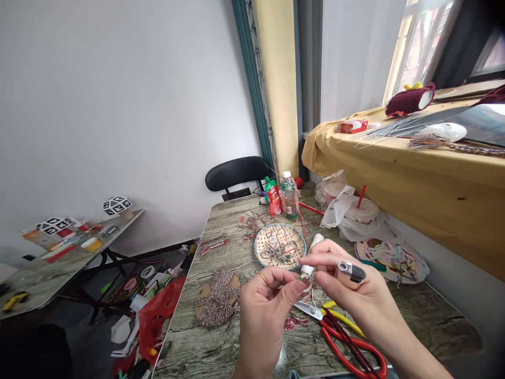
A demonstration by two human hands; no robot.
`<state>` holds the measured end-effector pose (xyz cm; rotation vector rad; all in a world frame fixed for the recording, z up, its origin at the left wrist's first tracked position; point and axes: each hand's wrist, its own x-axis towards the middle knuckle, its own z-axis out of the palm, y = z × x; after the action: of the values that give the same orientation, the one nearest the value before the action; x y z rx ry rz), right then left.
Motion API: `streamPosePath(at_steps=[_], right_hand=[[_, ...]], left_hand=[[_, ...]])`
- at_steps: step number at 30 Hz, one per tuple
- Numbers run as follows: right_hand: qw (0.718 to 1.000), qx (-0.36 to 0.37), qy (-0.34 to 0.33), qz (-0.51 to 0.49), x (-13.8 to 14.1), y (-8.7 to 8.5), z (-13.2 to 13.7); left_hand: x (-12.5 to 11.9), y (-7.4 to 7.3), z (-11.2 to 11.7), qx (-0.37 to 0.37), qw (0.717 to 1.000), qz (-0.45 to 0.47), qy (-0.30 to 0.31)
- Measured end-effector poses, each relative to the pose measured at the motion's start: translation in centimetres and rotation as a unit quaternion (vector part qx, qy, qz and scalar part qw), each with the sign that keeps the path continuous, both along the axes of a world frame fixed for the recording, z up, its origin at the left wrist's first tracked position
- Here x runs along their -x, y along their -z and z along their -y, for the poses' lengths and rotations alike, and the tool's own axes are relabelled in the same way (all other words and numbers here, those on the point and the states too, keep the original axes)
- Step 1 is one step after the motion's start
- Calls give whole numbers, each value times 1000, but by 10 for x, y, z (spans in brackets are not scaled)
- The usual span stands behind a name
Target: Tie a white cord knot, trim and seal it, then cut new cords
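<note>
My left hand, with a ring on one finger, pinches something small and partly hidden between thumb and forefinger. Close beside it, my right hand has its fingers curled, and what looks like a lighter with a metal top and dark body is tucked in them. Just behind the fingertips lies a white roll, partly covered by the right hand. Below the hands rest red-handled scissors, crossed by dark red cord. A round woven basket with loose multicoloured threads stands beyond the left hand.
Wound multicoloured yarn on card lies at left. A red pouch, a clear bottle and a lidded cup with straw stand farther back. A cloth-covered ledge overhangs the right; a black chair is behind.
</note>
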<state>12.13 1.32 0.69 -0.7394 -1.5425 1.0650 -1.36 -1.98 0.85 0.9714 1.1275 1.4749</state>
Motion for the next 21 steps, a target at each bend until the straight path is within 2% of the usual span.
streamPosePath(at_steps=[4,8,11,15,17,21], right_hand=[[999,5,-35,18,2,-4,2],[990,128,4,-64,2,3,5],[980,166,14,-107,3,7,12],[972,215,19,-96,10,4,21],[975,211,13,-72,13,3,23],[977,213,-9,-24,12,5,21]], left_hand=[[1,2,0,4,1000,-9,-2],[-1,3,1,-8,998,-42,-36],[-3,3,2,-31,995,-66,-74],[-3,5,2,-128,976,-120,-128],[-2,6,1,-183,960,-161,-135],[-1,8,1,-223,941,-213,-141]])
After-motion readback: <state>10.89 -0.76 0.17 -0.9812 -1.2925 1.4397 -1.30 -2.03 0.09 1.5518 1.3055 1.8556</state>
